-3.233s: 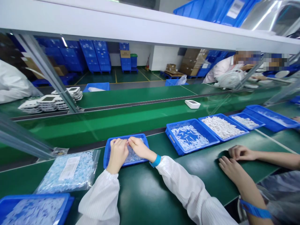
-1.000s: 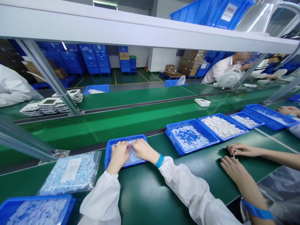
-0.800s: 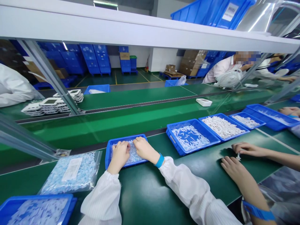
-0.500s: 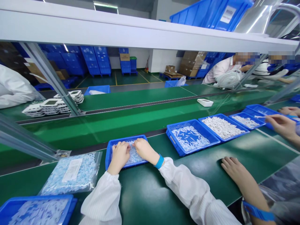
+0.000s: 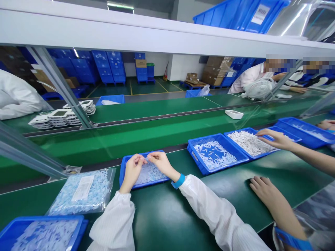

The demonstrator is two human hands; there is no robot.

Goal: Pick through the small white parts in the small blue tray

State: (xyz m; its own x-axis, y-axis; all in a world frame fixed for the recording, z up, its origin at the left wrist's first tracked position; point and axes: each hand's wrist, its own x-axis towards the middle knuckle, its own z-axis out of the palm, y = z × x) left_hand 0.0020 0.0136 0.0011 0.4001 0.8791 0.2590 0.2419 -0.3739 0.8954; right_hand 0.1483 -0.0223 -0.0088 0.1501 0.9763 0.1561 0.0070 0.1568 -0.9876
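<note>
Small pale-blue and whitish pieces (image 5: 153, 173) lie jumbled in a shallow blue tray (image 5: 150, 184) on a green bench (image 5: 162, 216), directly below the wearer's two hands. The tray's long axis runs left to right, its right end angled slightly farther away; the pieces point every which way, and no single one is clear enough to give its direction. The left hand (image 5: 133, 170) is over the tray's left end and the right hand (image 5: 162, 164) over its far right part, so both are about equally near, with the pieces beneath and just in front of them toward the wearer. The hands' fingertips come close together above the tray's far half, thumbs and forefingers bent as if pinching; whether either grips a piece cannot be told at this size. A blue wristband (image 5: 179, 181) circles the right wrist. Left of the tray, apart from it, lies a clear bag (image 5: 98, 190) of light-blue pieces; nearer the wearer is a second blue tray (image 5: 82, 230). To the right, a third tray (image 5: 196, 163) of white slivers begins a row, where a co-worker's hand (image 5: 274, 138) reaches over the next tray (image 5: 251, 157).
</note>
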